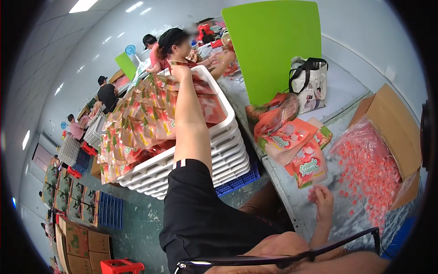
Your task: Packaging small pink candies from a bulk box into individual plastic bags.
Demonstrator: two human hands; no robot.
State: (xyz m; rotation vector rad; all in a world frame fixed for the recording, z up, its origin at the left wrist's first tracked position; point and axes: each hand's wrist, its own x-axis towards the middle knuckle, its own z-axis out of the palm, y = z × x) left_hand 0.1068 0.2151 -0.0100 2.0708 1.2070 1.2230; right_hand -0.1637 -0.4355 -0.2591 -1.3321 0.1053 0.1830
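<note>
Heaped pouches (137,107), centre-left, could slide over the white crate's (228,110) rim, being piled so high.
The left hand (181,73), upper centre, is at the heap, its grip unclear; at lower right, the right hand (323,202) narrows on a small red piece (312,195), near loose sachets (367,171) a sleeve might scatter. The pouches look glossy, red-pink, green-accented.

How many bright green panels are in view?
2: a large panel, partly behind the black-handled tote bag, and a smaller panel farther back at upper left, near a blue fan. Others may be hidden.
</note>
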